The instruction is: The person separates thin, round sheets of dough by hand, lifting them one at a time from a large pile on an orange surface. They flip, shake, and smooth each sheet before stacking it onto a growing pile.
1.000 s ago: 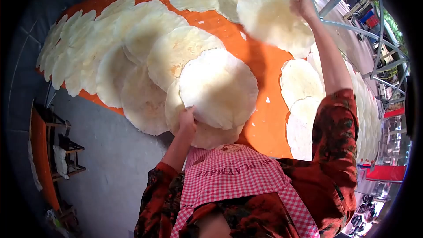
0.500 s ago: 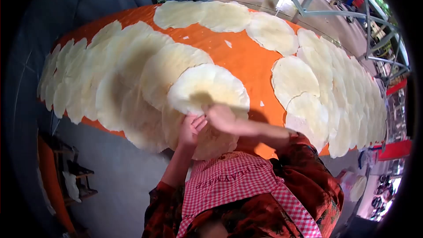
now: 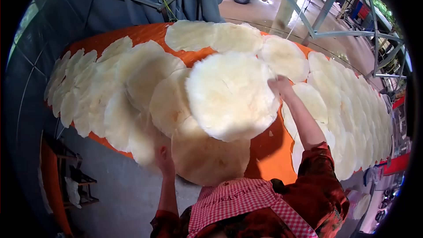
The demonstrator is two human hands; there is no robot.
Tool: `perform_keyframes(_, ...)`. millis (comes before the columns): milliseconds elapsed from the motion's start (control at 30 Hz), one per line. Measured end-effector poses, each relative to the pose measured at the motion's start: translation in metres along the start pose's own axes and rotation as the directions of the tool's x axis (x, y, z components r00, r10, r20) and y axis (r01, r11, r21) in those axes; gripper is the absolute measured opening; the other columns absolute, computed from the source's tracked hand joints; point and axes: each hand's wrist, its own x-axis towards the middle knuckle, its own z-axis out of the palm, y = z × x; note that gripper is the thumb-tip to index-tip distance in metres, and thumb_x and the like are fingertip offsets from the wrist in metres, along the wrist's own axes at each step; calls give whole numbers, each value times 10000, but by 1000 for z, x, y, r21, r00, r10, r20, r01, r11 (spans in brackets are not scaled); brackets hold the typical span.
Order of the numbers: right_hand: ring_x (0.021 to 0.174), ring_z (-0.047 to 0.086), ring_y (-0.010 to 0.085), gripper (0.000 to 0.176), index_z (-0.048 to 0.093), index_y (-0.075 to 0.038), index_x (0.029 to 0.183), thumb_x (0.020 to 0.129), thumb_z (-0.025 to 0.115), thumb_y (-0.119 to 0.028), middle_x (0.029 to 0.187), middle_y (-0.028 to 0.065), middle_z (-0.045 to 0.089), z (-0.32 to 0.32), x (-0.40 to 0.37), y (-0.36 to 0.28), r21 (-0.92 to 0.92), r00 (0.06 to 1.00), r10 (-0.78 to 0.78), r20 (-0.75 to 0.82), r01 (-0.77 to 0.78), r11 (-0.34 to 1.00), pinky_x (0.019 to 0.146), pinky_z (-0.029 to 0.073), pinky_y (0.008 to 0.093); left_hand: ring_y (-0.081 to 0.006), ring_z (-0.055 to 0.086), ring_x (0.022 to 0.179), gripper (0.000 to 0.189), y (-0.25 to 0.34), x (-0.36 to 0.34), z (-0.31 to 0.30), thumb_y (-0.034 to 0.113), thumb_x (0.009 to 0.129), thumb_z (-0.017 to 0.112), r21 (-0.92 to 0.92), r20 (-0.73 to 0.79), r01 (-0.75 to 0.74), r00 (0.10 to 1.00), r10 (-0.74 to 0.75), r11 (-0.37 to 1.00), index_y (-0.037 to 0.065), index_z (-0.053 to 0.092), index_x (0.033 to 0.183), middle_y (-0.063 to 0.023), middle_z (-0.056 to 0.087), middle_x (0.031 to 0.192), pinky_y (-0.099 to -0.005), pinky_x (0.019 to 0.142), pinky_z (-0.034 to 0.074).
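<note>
Thin, pale, round flatbread-like sheets lie overlapping on an orange-covered table. My right hand (image 3: 280, 86) pinches the right edge of one large cream sheet (image 3: 231, 94), which is raised over the middle of the table and faces me. Below it, another round sheet (image 3: 209, 152) rests at the near edge, partly covered. My left hand (image 3: 164, 156) is low on the left, beside the near edge of the left-hand sheets (image 3: 119, 119). Its fingers look curled but are blurred, and I cannot make out whether they touch a sheet.
Orange cloth (image 3: 271, 150) shows between the groups of sheets. Many overlapping sheets (image 3: 348, 110) cover the right side, and more (image 3: 191, 35) line the far edge. Metal frame bars (image 3: 348, 34) and a dark curtain (image 3: 123, 2) stand behind. A wooden rack (image 3: 83, 180) is at lower left.
The pale sheet under my hands has been lifted and moved up and right by my right hand. My left hand has moved left and down, away from the right one.
</note>
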Motion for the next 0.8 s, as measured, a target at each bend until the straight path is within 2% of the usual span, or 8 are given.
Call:
perform_keyframes(33,722,613,155,257,615,40,994,753,646,-43,846,83,645,-16,29,43,-356,997,3,-78,-31,934,638,504,296,-210,587,869,146,-7,1,-3,82,873,535,64,-35,-61,997,63,996,40,603,995,-75,606,966,-316,740,481)
perform_keyframes(100,694,592,157,205,604,22,928,751,642,-76,788,64,612,-28,72,118,-640,936,-255,-242,43,767,593,491,289,-229,586,862,165,-11,4,-6,50,842,544,192,-15,-114,993,119,975,29,605,993,-90,607,969,-322,735,480)
perform_keyframes(200,642,556,154,160,578,2,865,767,635,-109,752,61,572,11,106,94,-31,920,-8,-391,-4,1000,534,458,281,-240,581,883,247,-26,1,-8,16,785,564,260,-17,-31,999,36,965,18,609,1027,-108,601,995,-329,738,477)
perform_keyframes(333,552,499,150,132,545,-12,832,794,634,-103,713,73,534,36,212,94,380,951,236,-199,-147,913,456,404,291,-236,567,927,261,-41,-7,-5,-1,765,569,216,27,86,995,-94,973,4,600,1025,-123,588,1018,-326,788,469)
perform_keyframes(433,522,470,158,133,515,-37,778,784,635,-95,685,69,503,69,266,70,480,861,346,-373,-140,866,402,339,299,-236,556,953,239,-54,-11,-1,-20,751,565,180,13,98,995,-102,979,-9,583,989,-123,572,1045,-319,833,458)
perform_keyframes(633,554,462,191,131,521,-81,838,766,630,-81,740,63,500,80,318,39,313,825,483,-293,-395,864,391,274,336,-239,534,999,198,-32,-9,1,-56,725,551,62,32,158,987,-160,986,-18,549,919,-119,537,1106,-320,894,428)
perform_keyframes(767,679,543,224,225,548,-110,960,752,626,-76,782,54,535,67,333,46,363,890,418,-183,-333,870,473,419,419,-233,530,1007,197,-33,-5,2,-68,719,546,78,28,202,978,-205,976,-18,546,910,-119,534,1106,-315,896,425)
perform_keyframes(800,703,569,220,220,554,-85,978,765,611,-85,832,64,576,79,334,50,539,885,406,-230,-232,810,546,477,390,-232,530,1006,203,-33,-4,1,-71,716,546,89,13,205,978,-207,975,-19,548,912,-117,535,1103,-313,893,426)
